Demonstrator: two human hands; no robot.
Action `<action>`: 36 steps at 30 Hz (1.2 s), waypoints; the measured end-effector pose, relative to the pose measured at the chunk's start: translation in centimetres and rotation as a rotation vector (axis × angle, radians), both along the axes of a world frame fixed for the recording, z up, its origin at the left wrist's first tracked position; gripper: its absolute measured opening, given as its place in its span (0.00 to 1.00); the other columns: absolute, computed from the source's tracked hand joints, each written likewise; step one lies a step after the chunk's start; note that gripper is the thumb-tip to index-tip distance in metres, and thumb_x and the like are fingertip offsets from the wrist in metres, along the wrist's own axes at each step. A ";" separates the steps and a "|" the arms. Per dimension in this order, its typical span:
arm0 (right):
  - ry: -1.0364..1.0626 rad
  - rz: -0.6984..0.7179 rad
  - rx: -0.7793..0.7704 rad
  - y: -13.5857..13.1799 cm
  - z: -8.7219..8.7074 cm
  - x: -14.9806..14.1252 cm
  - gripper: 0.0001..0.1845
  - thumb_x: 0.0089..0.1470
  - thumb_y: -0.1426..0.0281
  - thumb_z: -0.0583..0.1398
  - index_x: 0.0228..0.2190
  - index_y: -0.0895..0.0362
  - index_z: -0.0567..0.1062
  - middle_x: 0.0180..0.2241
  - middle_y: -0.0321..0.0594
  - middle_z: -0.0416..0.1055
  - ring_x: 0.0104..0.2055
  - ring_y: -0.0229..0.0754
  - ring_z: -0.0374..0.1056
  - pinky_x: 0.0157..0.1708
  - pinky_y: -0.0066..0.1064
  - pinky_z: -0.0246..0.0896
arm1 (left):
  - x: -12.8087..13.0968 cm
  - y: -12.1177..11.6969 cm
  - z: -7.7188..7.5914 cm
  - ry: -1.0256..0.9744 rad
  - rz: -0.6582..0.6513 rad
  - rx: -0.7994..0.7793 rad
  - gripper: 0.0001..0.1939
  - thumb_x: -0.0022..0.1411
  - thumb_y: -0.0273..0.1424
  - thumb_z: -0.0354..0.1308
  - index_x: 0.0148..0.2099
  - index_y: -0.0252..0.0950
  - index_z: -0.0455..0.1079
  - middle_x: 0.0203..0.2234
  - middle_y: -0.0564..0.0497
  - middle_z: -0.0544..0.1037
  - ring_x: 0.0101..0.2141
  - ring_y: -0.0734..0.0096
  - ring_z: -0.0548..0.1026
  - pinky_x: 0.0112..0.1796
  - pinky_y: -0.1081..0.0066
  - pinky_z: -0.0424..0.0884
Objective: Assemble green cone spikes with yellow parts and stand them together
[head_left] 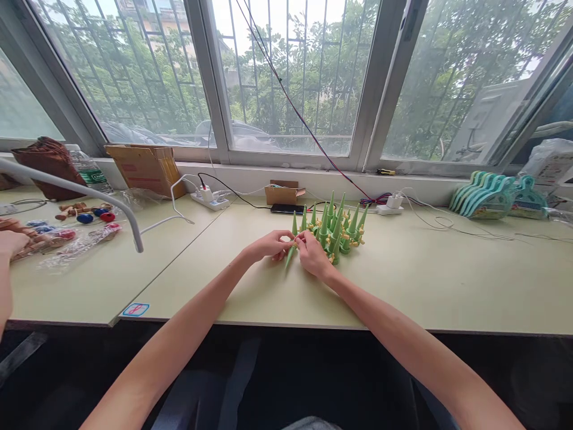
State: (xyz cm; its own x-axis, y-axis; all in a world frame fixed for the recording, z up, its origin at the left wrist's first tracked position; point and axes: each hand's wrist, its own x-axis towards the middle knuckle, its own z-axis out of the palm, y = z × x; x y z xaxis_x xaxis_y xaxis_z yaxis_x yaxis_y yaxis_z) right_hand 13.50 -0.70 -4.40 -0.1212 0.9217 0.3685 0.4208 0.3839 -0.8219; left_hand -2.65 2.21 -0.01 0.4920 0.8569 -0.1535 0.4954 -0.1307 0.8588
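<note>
A slim green cone point(289, 258) slants with its tip pointing down toward me. My left hand point(270, 244) is closed, its thumb and fingers pinching the cone near the wide end. From the other side my right hand point(314, 255) is closed too, fingertips pressed together at that same end. A tiny yellowish bit shows between the fingertips, too small to make out. Just beyond and right of my hands stands a cluster of upright green cones point(324, 232), with small yellow pieces around their lower parts.
Behind the cluster lie a black phone point(286, 209) and an open cardboard box point(285, 192). Power strips point(210, 200) and cables run along the window side. Teal hangers point(486, 196) stand far right. At left, another person's hand point(12, 242) is near wooden pieces, beneath a white curved bar point(102, 194).
</note>
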 end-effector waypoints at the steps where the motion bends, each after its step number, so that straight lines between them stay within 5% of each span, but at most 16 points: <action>1: 0.001 0.002 -0.003 0.0 -0.1 0.0 0.10 0.62 0.65 0.48 0.34 0.55 0.66 0.33 0.38 0.70 0.34 0.40 0.64 0.34 0.30 0.56 | 0.0 0.0 0.0 -0.001 0.001 -0.001 0.16 0.58 0.41 0.61 0.43 0.35 0.69 0.15 0.57 0.68 0.17 0.77 0.65 0.19 0.75 0.60; 23: 0.027 -0.014 -0.045 0.1 -0.3 -0.1 0.10 0.63 0.65 0.48 0.34 0.55 0.65 0.31 0.37 0.68 0.30 0.39 0.63 0.30 0.29 0.56 | -0.2 0.3 -0.5 -0.005 -0.020 0.010 0.18 0.57 0.43 0.61 0.43 0.36 0.68 0.16 0.56 0.69 0.18 0.76 0.66 0.20 0.75 0.60; 36: -0.020 -0.060 0.056 -0.2 -0.1 -0.1 0.09 0.62 0.67 0.47 0.30 0.54 0.63 0.29 0.38 0.68 0.30 0.42 0.62 0.30 0.31 0.53 | 0.1 -0.2 -0.2 -0.003 0.003 0.015 0.18 0.56 0.43 0.62 0.44 0.36 0.69 0.15 0.57 0.68 0.17 0.76 0.64 0.19 0.76 0.59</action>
State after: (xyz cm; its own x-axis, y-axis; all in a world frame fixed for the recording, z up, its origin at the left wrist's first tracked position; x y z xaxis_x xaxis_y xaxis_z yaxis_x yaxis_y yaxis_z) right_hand 13.38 -0.92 -4.52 -0.0742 0.9057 0.4174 0.4608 0.4023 -0.7911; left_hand -2.55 1.99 -0.25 0.4901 0.8605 -0.1392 0.4934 -0.1422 0.8581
